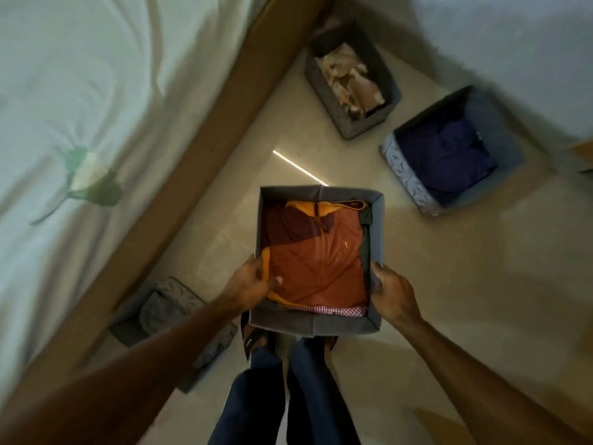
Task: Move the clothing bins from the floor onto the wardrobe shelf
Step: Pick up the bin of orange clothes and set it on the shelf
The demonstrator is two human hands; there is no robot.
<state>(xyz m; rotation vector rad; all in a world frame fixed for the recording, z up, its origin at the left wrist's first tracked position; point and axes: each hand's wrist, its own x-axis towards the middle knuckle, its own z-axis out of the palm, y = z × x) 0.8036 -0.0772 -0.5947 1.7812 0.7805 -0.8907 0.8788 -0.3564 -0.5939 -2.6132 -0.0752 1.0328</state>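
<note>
A grey fabric bin [316,326] with folded orange-brown clothing [317,255] hangs in front of me, above my feet. My left hand [252,282] grips its left wall, thumb inside on the clothing. My right hand [393,295] grips its right wall. On the floor ahead stand a grey bin [324,88] of pale clothing and a patterned bin [399,168] with dark blue clothing. Another grey bin [160,311] sits on the floor by the bed at my left, partly hidden by my forearm.
A bed with a white sheet [96,91] and a brown wooden frame [199,136] fills the left side. Beige tiled floor [465,268] spreads to the right. My legs in blue trousers [288,396] stand below the held bin. No wardrobe is in view.
</note>
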